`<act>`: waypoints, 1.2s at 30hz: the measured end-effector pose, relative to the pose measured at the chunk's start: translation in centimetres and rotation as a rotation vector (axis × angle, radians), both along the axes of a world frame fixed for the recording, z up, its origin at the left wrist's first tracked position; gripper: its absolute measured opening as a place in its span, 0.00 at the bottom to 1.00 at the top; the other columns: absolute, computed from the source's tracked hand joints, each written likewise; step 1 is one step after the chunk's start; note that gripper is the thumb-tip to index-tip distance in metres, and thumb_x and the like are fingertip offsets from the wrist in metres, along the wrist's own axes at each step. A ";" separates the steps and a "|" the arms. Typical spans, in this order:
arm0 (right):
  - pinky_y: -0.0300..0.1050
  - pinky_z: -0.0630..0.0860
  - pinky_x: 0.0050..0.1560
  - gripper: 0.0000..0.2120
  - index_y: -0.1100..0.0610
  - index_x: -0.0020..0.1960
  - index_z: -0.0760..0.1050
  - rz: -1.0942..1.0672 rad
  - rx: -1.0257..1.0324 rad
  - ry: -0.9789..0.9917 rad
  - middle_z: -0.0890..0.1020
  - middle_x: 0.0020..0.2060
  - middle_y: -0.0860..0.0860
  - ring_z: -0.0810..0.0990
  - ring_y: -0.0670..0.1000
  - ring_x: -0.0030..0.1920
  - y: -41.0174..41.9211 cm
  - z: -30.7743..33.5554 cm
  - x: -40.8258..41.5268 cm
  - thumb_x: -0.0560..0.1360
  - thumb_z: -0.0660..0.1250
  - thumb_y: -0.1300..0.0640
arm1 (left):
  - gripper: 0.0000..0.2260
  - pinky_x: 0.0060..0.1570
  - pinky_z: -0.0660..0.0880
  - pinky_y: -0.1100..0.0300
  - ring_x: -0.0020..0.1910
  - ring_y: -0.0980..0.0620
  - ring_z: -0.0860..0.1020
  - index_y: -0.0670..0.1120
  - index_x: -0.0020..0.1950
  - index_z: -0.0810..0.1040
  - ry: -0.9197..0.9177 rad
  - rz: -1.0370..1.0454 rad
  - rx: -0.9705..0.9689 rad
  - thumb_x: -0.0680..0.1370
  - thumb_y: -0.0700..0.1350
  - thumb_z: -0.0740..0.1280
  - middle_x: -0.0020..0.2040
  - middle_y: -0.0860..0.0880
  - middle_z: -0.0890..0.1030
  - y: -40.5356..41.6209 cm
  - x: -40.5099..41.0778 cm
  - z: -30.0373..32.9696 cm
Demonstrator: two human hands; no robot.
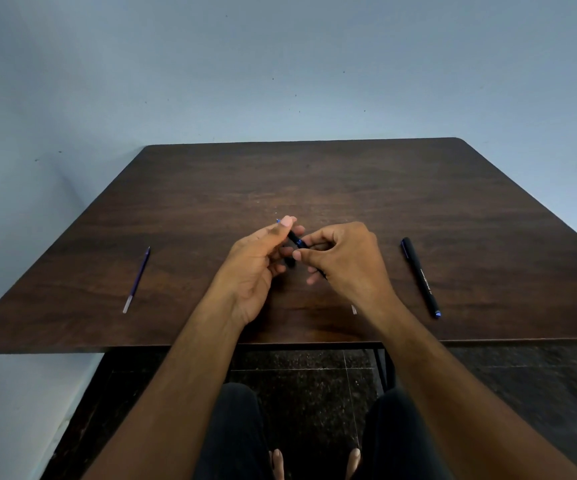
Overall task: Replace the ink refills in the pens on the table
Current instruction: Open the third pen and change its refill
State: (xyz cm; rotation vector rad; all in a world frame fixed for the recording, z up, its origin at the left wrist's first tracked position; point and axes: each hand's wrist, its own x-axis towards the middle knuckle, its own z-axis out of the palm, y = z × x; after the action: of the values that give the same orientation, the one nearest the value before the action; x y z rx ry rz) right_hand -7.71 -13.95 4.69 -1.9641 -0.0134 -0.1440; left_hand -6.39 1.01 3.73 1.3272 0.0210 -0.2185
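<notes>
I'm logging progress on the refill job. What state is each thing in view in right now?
Black pen with blue band: held above the table between both hands, blue tip poking past the left fingers.
Left hand: closed on that pen's front end.
Right hand: closed on its rear part.
Capped black pen: lying flat at right, untouched.
Thin purple refill: lying loose at left.
Dark wooden table: bears both.

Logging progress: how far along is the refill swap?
Done: hard to tell; one loose refill lies on the table at left, old or new unclear. In hand: left hand and right hand grip a black pen together mid-table. Left: the second pen lies whole, untouched, at right.
</notes>
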 end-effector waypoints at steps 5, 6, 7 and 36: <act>0.37 0.81 0.30 0.09 0.58 0.52 0.85 0.006 0.027 0.005 0.87 0.37 0.53 0.86 0.47 0.32 0.0 -0.2 0.1 0.72 0.78 0.62 | 0.09 0.43 0.69 0.62 0.46 0.59 0.83 0.47 0.58 0.85 -0.041 0.043 -0.003 0.81 0.41 0.68 0.54 0.49 0.87 0.5 0.1 -0.4; 0.38 0.81 0.31 0.09 0.58 0.52 0.85 0.012 0.031 0.003 0.87 0.37 0.53 0.86 0.47 0.32 0.0 -0.2 0.1 0.72 0.78 0.62 | 0.07 0.42 0.69 0.62 0.44 0.60 0.83 0.47 0.55 0.86 -0.039 0.079 -0.002 0.79 0.42 0.70 0.52 0.49 0.88 0.4 0.1 -0.5; 0.40 0.82 0.32 0.09 0.59 0.52 0.85 0.014 0.037 0.002 0.87 0.37 0.54 0.86 0.48 0.32 0.1 -0.3 0.1 0.72 0.78 0.62 | 0.05 0.42 0.69 0.62 0.42 0.60 0.82 0.47 0.52 0.87 -0.034 0.116 -0.002 0.78 0.43 0.72 0.49 0.49 0.88 0.3 0.1 -0.5; 0.34 0.79 0.30 0.13 0.55 0.55 0.86 0.040 0.033 0.016 0.87 0.38 0.47 0.87 0.47 0.32 0.4 -0.1 -0.5 0.71 0.79 0.62 | 0.16 0.41 0.74 0.61 0.36 0.58 0.76 0.47 0.47 0.85 0.055 0.397 -0.033 0.66 0.54 0.81 0.38 0.52 0.82 0.2 0.7 -0.9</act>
State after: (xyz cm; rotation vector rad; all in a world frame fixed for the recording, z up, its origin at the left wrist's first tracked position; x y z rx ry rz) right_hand -8.25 -13.54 4.61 -1.9311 -0.0389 -0.1015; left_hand -5.66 1.21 2.81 1.2559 0.3234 0.0819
